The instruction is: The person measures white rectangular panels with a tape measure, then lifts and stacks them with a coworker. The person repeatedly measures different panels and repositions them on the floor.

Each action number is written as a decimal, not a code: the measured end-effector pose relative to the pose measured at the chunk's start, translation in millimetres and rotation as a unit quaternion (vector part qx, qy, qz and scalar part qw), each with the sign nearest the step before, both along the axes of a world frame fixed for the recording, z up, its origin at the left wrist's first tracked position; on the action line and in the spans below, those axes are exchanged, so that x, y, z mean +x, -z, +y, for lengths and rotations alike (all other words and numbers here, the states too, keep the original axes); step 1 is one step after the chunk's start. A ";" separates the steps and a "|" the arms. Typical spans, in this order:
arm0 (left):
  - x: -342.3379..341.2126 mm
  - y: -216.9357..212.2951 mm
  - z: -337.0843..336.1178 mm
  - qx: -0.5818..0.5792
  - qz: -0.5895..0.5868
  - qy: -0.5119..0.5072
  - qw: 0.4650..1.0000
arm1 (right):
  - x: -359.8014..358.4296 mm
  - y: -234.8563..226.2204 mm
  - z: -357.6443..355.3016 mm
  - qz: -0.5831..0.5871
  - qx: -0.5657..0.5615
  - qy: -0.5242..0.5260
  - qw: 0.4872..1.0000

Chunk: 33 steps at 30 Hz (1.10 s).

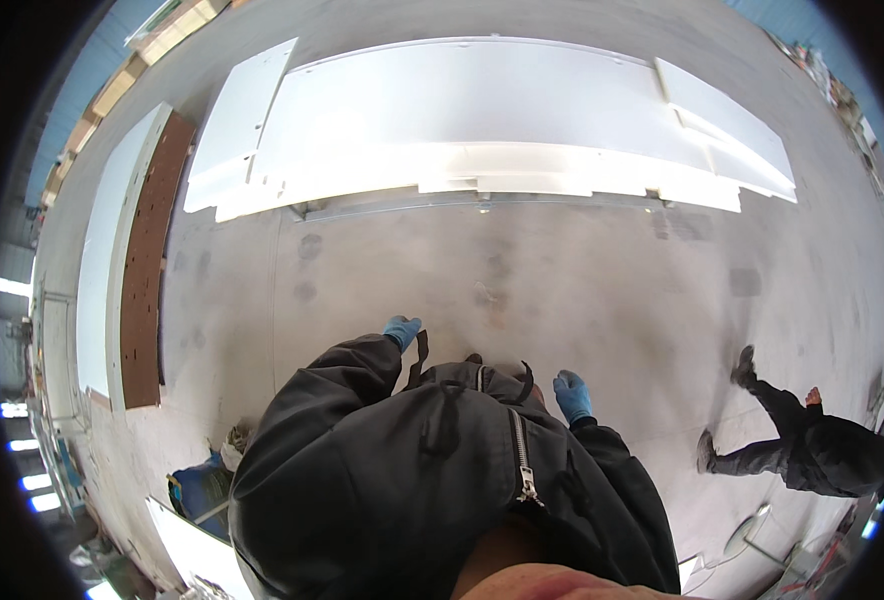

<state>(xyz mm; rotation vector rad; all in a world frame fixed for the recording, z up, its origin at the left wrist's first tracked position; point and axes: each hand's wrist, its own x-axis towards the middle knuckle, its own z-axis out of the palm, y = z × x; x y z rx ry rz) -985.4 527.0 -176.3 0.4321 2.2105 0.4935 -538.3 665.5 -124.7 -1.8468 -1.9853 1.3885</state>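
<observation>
My left hand (401,331), in a blue glove, hangs out in front of my dark jacket (362,470). Its fingers look loosely curled, and I make out no object in them. A narrow black strap (421,352) dangles right beside the fingertips; whether they touch it, I cannot tell. On the other side of my body, my right hand (572,395) wears a matching blue glove. Its fingers are curled in, and nothing shows in its grip. Both hands are over the grey concrete floor (492,260), well short of the large white panels (472,110) ahead.
Those panels lie on a low metal support. Along the left stands a long stack with white and brown boards (147,260). A person in dark clothes (802,435) walks at the right. A blue bag (202,490) and a white sheet (197,550) are at the lower left.
</observation>
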 end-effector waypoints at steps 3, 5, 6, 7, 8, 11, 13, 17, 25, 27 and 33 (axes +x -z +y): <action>-16.8 21.1 4.2 -0.041 -0.061 -0.026 0.997 | -11.9 10.6 24.6 -0.048 -0.027 -0.002 0.998; -24.9 32.9 11.0 -0.054 -0.050 -0.021 0.997 | -17.4 19.6 46.5 -0.018 -0.057 0.006 0.998; -28.6 36.1 16.4 -0.083 -0.067 -0.030 0.994 | -20.5 24.6 58.2 -0.022 -0.085 0.022 0.996; -33.0 36.8 21.4 -0.071 -0.085 -0.050 0.993 | -27.6 32.1 73.4 -0.010 -0.068 -0.001 0.998; -38.4 35.5 28.1 -0.056 -0.088 -0.062 0.993 | -35.1 40.0 89.7 -0.005 -0.058 -0.012 0.998; -61.8 20.2 59.0 -0.039 -0.148 -0.103 0.983 | -49.9 51.4 134.7 -0.060 -0.047 -0.017 0.997; -74.5 7.0 81.5 -0.005 -0.147 -0.137 0.980 | -62.6 50.6 160.6 -0.067 -0.035 -0.015 0.997; -88.9 -4.9 128.4 0.046 -0.124 -0.168 0.977 | -89.4 35.2 210.5 -0.066 -0.069 -0.019 0.995; -114.0 18.3 173.2 0.001 -0.197 -0.143 0.970 | -117.0 19.8 241.7 -0.120 -0.102 0.021 0.987; -139.7 22.4 180.7 -0.015 -0.219 -0.109 0.970 | -123.9 26.3 238.4 -0.122 -0.105 0.045 0.986; -218.2 26.7 208.1 -0.053 -0.194 -0.091 0.975 | -159.8 42.3 204.0 -0.127 -0.149 0.077 0.978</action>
